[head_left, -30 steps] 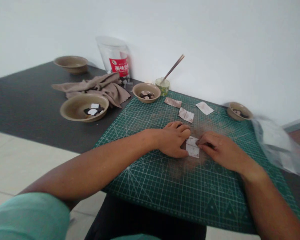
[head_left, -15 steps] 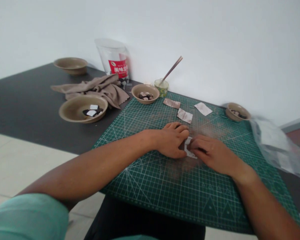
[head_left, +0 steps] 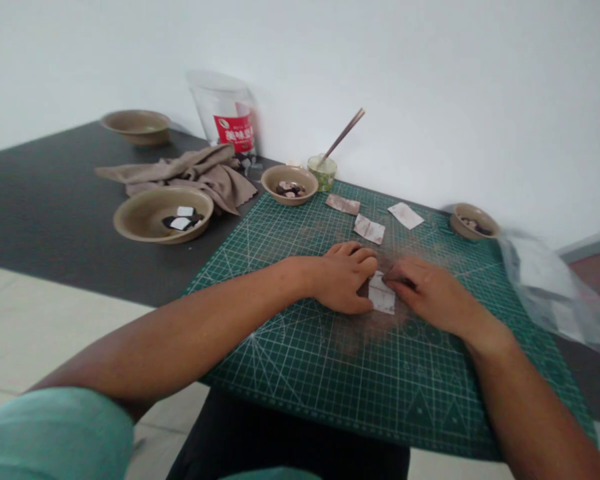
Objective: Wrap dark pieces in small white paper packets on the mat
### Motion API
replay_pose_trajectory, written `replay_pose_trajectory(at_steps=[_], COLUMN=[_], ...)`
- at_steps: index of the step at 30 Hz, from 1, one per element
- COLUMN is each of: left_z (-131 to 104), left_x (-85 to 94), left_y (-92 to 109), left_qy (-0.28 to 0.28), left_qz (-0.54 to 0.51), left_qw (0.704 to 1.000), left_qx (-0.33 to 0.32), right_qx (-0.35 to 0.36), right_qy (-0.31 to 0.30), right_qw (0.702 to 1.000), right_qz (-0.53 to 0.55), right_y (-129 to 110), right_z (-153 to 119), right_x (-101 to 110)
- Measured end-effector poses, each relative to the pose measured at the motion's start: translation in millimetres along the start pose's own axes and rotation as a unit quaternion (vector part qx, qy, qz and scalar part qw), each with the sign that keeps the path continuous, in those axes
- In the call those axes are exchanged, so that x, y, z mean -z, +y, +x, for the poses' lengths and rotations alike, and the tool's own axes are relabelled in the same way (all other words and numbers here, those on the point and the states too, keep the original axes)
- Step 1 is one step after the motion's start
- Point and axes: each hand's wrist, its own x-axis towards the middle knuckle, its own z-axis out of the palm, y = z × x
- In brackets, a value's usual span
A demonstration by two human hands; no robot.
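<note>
On a green cutting mat [head_left: 300, 360] lies a small white sheet [head_left: 382, 300] with a crease and brown smudges. Along its left edge my left hand [head_left: 345, 277] presses down, fingers spread and fairly flat, with thumb and fingertips at the sheet. My right hand [head_left: 427, 293] is closed in a pinch at the sheet's upper right; whatever is between its fingertips is hidden. Brown dust covers the mat around both hands. Beyond them lie a brownish sheet [head_left: 343, 204], a smudged white sheet [head_left: 369, 229] and a cleaner white sheet [head_left: 406, 215].
Small dark and pale pieces sit in a bowl [head_left: 290, 202] behind the sheets and another bowl [head_left: 474, 235] at right. Chopsticks [head_left: 345, 133] stand in a green cup [head_left: 323, 181]. To the left are a bowl [head_left: 130, 223], a cloth [head_left: 180, 170] and a clear bag [head_left: 220, 100].
My right hand has slid up and slightly right across the white sheet, uncovering more of its lower part. The left hand stays in place on the sheet's edge.
</note>
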Motion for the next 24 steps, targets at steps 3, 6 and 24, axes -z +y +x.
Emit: replay_pose_trajectory(at_steps=[3, 6, 24], left_z=[-0.6, -0.9, -0.8], left_x=[2.3, 3.8, 2.6], left_y=[1.4, 2.8, 2.3], left_qy=[-0.012, -0.016, -0.011], left_qz=[-0.003, 0.001, 0.003], left_qw=[1.000, 1.000, 1.000], left_qx=[-0.005, -0.002, -0.003], right_qx=[0.040, 0.061, 0.023], right_qy=[-0.067, -0.056, -0.021], right_qw=[0.997, 0.996, 1.000], right_qz=[0.025, 0.027, 0.005], right_y=[-0.2, -4.0, 0.9], right_z=[-4.3, -3.1, -4.6], right_x=[4.2, 1.2, -2.1])
